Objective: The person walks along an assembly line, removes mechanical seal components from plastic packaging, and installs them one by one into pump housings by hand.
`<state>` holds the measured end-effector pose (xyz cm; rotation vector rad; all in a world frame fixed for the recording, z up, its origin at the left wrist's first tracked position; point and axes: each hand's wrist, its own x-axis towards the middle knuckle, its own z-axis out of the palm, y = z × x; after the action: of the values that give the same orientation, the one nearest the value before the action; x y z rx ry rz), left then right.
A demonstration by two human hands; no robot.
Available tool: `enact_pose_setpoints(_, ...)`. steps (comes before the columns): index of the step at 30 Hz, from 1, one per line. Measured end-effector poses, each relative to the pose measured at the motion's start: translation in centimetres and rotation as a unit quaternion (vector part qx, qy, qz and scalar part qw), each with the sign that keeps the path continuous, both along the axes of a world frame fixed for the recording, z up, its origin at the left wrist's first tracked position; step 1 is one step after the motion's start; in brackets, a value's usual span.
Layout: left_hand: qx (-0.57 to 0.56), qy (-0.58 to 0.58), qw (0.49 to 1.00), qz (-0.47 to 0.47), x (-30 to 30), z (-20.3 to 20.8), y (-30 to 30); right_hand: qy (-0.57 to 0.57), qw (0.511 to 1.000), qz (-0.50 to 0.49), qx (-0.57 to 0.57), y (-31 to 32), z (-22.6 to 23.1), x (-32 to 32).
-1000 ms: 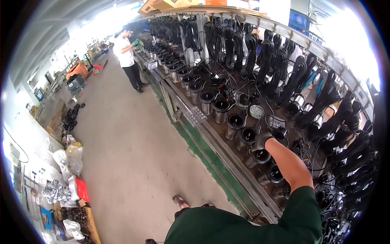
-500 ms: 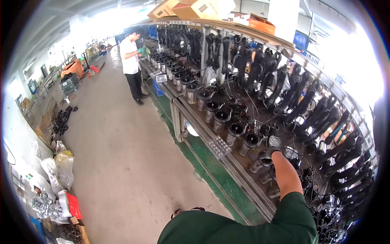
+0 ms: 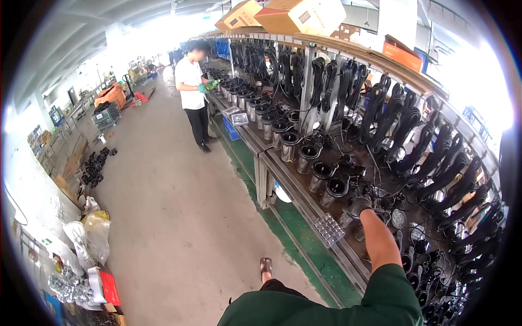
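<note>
My right hand (image 3: 359,207), in a dark glove, reaches over the bench to a metal cylinder (image 3: 346,219) in the row. Its fingers look curled down at the cylinder's top; what lies in them is hidden. Just beyond stand more cylinders with black rims and side handles, the closest being a black-rimmed cylinder (image 3: 335,190). Nearer my arm, another cylinder (image 3: 360,232) is partly covered. A clear tray (image 3: 328,230) of small shiny parts lies on the bench edge beside the hand. Outside the frame is my left hand.
Looped black cables (image 3: 380,108) hang along a rack behind the cylinders. Cardboard boxes (image 3: 304,17) sit on the shelf above. Farther along the bench stands a person (image 3: 190,81) in a white shirt and green gloves. Plastic bags (image 3: 97,239) lie at the left wall.
I have advanced along the bench; the tray and the co-worker appear closer. My right hand has shifted to a cylinder farther up the row. My foot has come into view.
</note>
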<state>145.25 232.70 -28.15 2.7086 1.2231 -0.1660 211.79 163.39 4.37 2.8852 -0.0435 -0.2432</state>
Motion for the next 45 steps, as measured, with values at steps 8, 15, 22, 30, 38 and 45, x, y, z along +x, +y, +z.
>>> enact_pose_setpoints(8, -0.006, 0.028, 1.000, -0.005, 11.9, 1.4, 5.0, 0.114, 0.991, 0.069, 0.022, 4.9, 2.3, 15.7)
enact_pose_setpoints(15, 0.036, 0.061, 0.996, -0.060, 23.1, 4.4, 10.4, 0.122, 0.987, 0.088, 0.057, 13.1, 1.6, 27.3)
enact_pose_setpoints(22, 0.140, 0.067, 0.975, -0.156, 33.1, 5.3, 16.4, -0.021, 0.986, 0.133, 0.102, 24.1, 4.3, 39.2)
enact_pose_setpoints(30, -0.064, -0.029, 0.997, 0.011, 44.3, 4.6, 19.0, -0.018, 0.994, 0.100, 0.035, 31.5, -1.2, 49.3)
enact_pose_setpoints(38, -0.148, -0.028, 0.984, 0.095, 56.2, 2.2, 25.5, 0.067, 0.993, 0.081, 0.046, 40.0, 5.5, 58.5)
enact_pose_setpoints(45, -0.210, -0.093, 0.958, 0.174, 66.1, 1.0, 35.0, 0.069, 0.990, -0.006, 0.125, 48.1, 5.1, 68.7)
